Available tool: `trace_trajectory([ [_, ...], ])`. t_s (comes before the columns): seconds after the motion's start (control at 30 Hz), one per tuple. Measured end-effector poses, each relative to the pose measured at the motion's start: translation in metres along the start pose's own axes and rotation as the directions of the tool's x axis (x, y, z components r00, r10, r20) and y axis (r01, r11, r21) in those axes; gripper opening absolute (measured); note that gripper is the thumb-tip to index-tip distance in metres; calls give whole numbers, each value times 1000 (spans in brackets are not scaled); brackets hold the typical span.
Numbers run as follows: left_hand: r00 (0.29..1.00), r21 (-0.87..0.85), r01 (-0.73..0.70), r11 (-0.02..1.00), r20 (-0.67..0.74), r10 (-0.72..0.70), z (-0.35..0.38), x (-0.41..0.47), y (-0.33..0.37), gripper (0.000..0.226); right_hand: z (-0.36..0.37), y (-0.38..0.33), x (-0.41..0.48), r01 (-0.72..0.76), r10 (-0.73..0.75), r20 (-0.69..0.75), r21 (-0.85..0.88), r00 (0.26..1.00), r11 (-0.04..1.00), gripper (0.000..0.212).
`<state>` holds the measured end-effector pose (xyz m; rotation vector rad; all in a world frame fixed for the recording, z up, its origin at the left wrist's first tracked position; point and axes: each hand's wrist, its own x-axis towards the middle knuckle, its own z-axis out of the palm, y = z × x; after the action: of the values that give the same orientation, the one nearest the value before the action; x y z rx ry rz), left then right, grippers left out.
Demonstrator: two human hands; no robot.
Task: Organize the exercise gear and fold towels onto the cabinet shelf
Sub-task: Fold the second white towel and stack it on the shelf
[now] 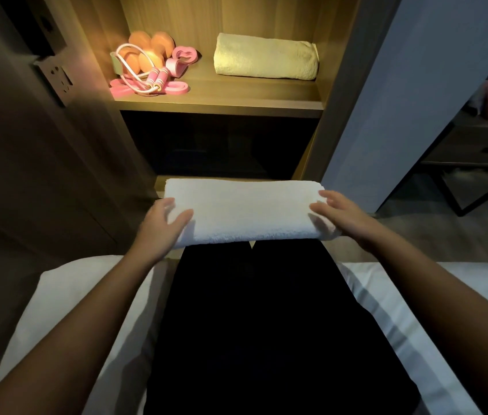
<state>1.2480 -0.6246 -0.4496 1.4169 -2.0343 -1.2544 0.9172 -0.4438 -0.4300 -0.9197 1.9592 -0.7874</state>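
Observation:
A folded white towel [245, 211] lies across my knees in front of the cabinet. My left hand [162, 223] grips its left end, thumb on top. My right hand [341, 214] holds its right end, fingers over the top. On the lit cabinet shelf [221, 98] a second folded towel [266, 56] lies at the right. At the shelf's left sit orange dumbbells [147, 52], a pink skipping rope [154, 77] and pink resistance bands [159, 88].
Below the lit shelf is a dark compartment [218, 145]. A white bed [446, 295] is under me, with a pillow [66, 310] at the left. A pale wall panel [401, 100] stands right of the cabinet, and a dark table [476, 151] at far right.

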Motion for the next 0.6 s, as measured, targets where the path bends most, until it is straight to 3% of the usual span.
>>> trace_trajectory([
  [0.07, 959, -174, 281, 944, 14, -283, -10, 18, 4, 74, -6, 1, 13, -199, 211, -35, 212, 977, 957, 69],
  [0.1, 911, -242, 412, 878, 104, -399, -15, 27, 4, 77, -8, 3, 18, -283, 292, 7, 262, 956, 923, 70],
  [0.17, 810, -366, 582, 726, 337, -479, -18, 42, 2, 71, -10, 4, 26, -438, 414, 144, 306, 899, 845, 68],
  [0.27, 758, -373, 643, 669, 438, -484, -11, 51, 3, 55, -7, 9, 38, -561, 542, 147, 243, 828, 791, 72],
  [0.37, 684, -299, 716, 630, 478, -551, -10, 55, 8, 60, -5, 10, 50, -612, 598, 133, 138, 790, 778, 79],
  [0.47, 637, -240, 757, 608, 477, -606, -14, 62, 10, 67, -7, 11, 59, -630, 607, 166, 197, 777, 751, 69],
  [0.6, 682, -260, 713, 652, 473, -558, -9, 69, 10, 51, -12, 15, 68, -613, 559, 251, 336, 790, 715, 53],
])
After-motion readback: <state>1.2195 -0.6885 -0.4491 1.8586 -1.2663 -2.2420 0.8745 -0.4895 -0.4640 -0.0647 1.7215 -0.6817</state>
